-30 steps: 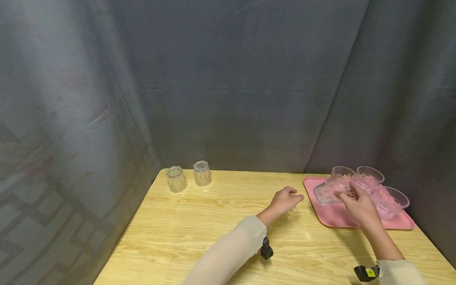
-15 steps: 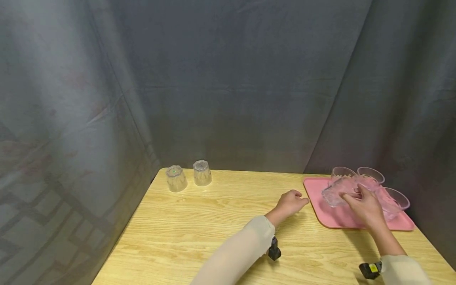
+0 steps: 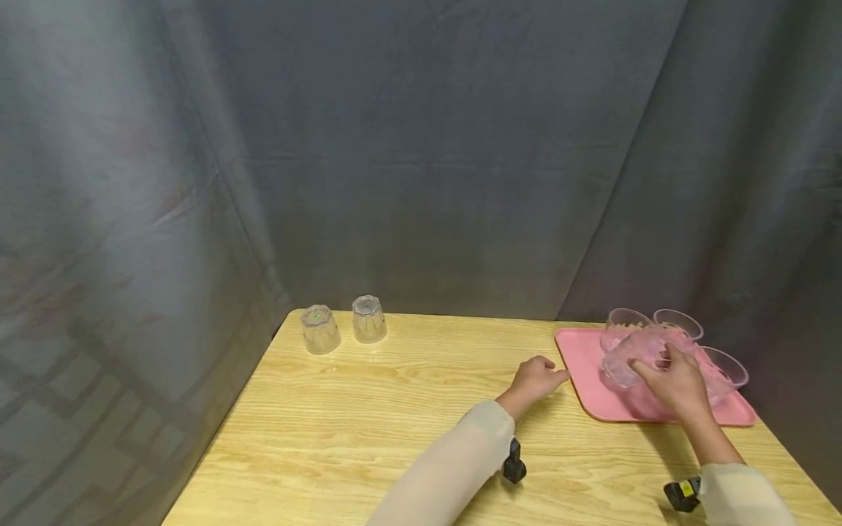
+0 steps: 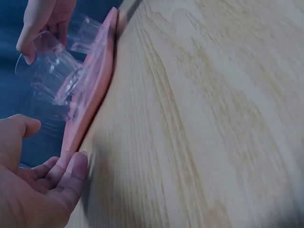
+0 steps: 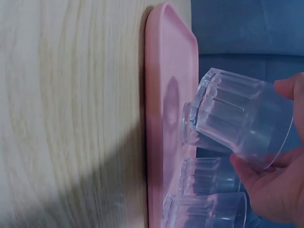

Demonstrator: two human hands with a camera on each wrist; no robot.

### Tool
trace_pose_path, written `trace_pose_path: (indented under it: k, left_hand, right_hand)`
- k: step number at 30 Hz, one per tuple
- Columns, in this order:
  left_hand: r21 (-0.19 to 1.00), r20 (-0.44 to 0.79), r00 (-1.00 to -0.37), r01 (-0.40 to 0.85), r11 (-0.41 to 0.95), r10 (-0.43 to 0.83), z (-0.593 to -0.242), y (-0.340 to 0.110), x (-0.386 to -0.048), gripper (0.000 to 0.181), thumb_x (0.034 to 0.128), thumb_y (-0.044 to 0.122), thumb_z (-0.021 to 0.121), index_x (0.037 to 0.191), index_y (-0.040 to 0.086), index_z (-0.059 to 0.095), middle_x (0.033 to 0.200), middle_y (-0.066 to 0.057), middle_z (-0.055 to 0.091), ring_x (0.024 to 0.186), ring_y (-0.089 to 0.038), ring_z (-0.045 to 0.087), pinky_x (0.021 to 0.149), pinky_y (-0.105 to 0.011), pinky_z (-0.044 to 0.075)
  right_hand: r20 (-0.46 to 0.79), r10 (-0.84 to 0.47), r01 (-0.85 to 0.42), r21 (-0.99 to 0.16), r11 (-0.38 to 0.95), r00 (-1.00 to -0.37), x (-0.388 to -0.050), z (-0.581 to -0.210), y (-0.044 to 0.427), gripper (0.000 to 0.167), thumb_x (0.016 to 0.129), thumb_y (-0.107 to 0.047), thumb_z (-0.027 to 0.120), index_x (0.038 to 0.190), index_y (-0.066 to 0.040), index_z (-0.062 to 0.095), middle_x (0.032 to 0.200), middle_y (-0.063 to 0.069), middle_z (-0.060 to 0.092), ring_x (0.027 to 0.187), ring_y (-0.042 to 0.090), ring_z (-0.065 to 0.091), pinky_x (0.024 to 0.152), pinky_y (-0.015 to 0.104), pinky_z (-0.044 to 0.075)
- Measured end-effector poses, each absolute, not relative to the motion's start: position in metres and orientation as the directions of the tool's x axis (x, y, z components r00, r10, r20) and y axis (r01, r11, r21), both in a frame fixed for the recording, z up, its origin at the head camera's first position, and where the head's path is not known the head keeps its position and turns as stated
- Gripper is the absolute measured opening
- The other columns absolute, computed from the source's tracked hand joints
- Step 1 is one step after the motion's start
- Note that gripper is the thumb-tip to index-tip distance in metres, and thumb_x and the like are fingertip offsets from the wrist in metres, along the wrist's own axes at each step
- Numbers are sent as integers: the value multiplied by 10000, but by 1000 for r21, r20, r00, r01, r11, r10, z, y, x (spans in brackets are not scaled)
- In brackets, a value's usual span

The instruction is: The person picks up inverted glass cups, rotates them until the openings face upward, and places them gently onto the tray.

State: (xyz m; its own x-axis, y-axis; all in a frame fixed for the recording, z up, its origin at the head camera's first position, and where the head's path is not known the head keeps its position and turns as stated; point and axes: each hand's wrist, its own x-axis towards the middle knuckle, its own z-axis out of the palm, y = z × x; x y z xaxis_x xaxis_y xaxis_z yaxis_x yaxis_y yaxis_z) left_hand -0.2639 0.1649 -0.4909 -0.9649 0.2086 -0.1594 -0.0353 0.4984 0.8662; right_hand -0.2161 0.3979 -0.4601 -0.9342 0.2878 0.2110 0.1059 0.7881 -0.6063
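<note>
Held glass [image 5: 232, 114] shifted right since earlier; long axis tilted, base down-left. Right hand [image 3: 677, 381] grips it; left hand [image 3: 534, 380], fingers loose, beside tray [image 3: 594, 394].

The head view looks forward and down from above; both wrist views, lower and closer, share the tray [image 3: 585, 365].

I log a wide lane over the pale wood-grain table [image 3: 421, 387], from two inverted clear fluted cups [image 3: 321, 332] to the left hand [image 3: 534, 378] beside the pink rectangular tray [image 3: 582, 358]. The right hand [image 3: 679, 381] and its tilted clear ribbed tumbler [image 5: 230, 114] block mid-tray; three upright clear cups [image 3: 726, 371] crowd its back and right. Dark grey fabric curtain [image 3: 421, 183] bars the far side.
</note>
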Motion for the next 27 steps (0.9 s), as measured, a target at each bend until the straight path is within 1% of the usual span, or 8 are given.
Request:
trace_pose_path:
  k: [9,14,16,19,21,23,25,27]
  left_hand:
    - [823,-144,-962,14,568,232,-502,173,-271,418,898,386,731,1194,91,712,1130,3,727,920,-97,641,858,-289,542]
    - [797,-152,-959,25,603,241,-498,179,-271,408,884,370,744,1170,81,719,1148,-2,721,955,-110,645,856,-281,539]
    - [788,-154,-958,28,615,241,-498,182,-270,395,883,364,749,1157,81,728,1134,0,724,911,-99,633,836,-272,539]
    - [783,-143,-957,46,621,252,-499,185,-271,317,878,346,756,1037,73,740,938,18,708,739,-93,556,706,-242,503]
    - [785,-147,-955,45,618,256,-501,188,-271,259,875,337,755,884,83,707,758,35,615,628,-101,466,593,-236,428]
    - [794,-148,-954,42,606,260,-504,190,-272,277,869,315,759,734,114,624,629,40,478,548,-116,387,512,-250,339]
    - [803,-156,-954,29,595,257,-506,193,-272,345,864,297,757,649,145,534,573,43,389,504,-121,337,475,-261,279]
    - [812,-151,-956,25,583,252,-507,196,-272,367,852,272,761,612,156,509,553,50,367,489,-120,323,460,-260,261]
  right_hand:
    - [172,304,158,-568,808,-937,-217,-463,404,841,955,-390,648,1412,229,309,1284,434,406,1125,591,452,930,707,395]
    - [153,313,184,-547,817,-937,-217,-463,408,856,955,-401,651,1411,236,304,1296,441,373,1109,608,462,926,705,400]
    - [144,315,192,-540,819,-938,-217,-463,409,860,956,-402,650,1409,241,302,1300,449,359,1103,619,462,925,708,401]
    - [130,322,206,-537,818,-938,-217,-463,411,870,954,-403,649,1412,247,296,1312,459,345,1107,631,457,927,713,399]
    - [122,324,213,-535,818,-938,-217,-463,412,879,951,-404,650,1413,251,289,1321,465,339,1120,635,444,936,719,394]
    - [115,329,221,-533,816,-937,-217,-464,413,894,948,-410,648,1418,253,277,1336,474,327,1137,641,429,947,728,388]
    - [107,334,231,-531,816,-936,-217,-464,413,906,944,-413,646,1426,251,263,1354,484,306,1156,653,405,962,741,374]
    - [102,338,238,-525,817,-936,-217,-465,413,919,945,-418,641,1432,253,247,1369,496,281,1169,669,383,972,754,361]
